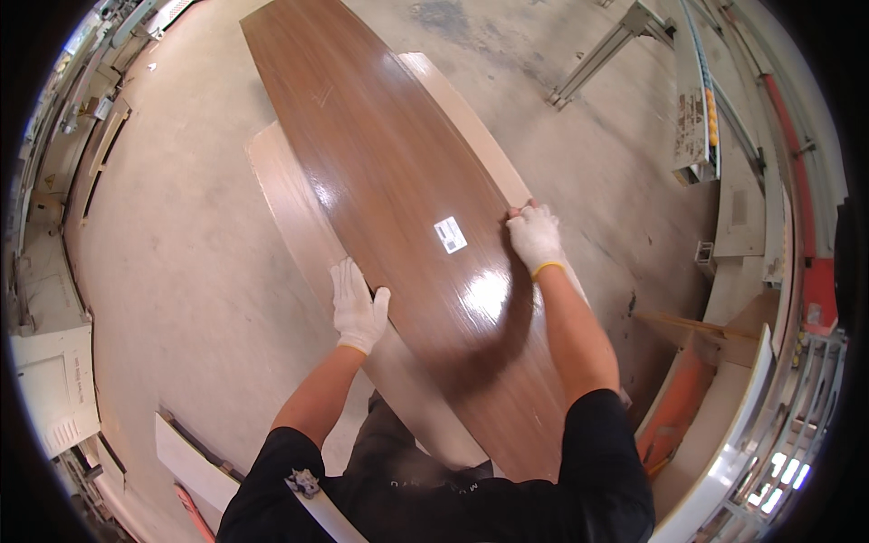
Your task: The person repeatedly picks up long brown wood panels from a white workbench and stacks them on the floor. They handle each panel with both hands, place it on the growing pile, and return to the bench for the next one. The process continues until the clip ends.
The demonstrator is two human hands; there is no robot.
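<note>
Both white-gloved hands grip the long glossy brown wooden panel [398, 208]: left hand [357, 306] curled on its left edge, right hand [536, 237] on its right edge.

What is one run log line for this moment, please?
left hand: grips left edge of brown panel | right hand: grips right edge | panel: over pale board | white sticker on top

Single head-worn fisheye view, looking steeply down from above the person's shoulders. The forearms enter from the lower edge and the gloved left hand [358, 312] and right hand [536, 238] lie near centre, close to the lens. The long brown panel [398, 181] runs away up-frame; the concrete floor [181, 253] curves toward the rim.
</note>
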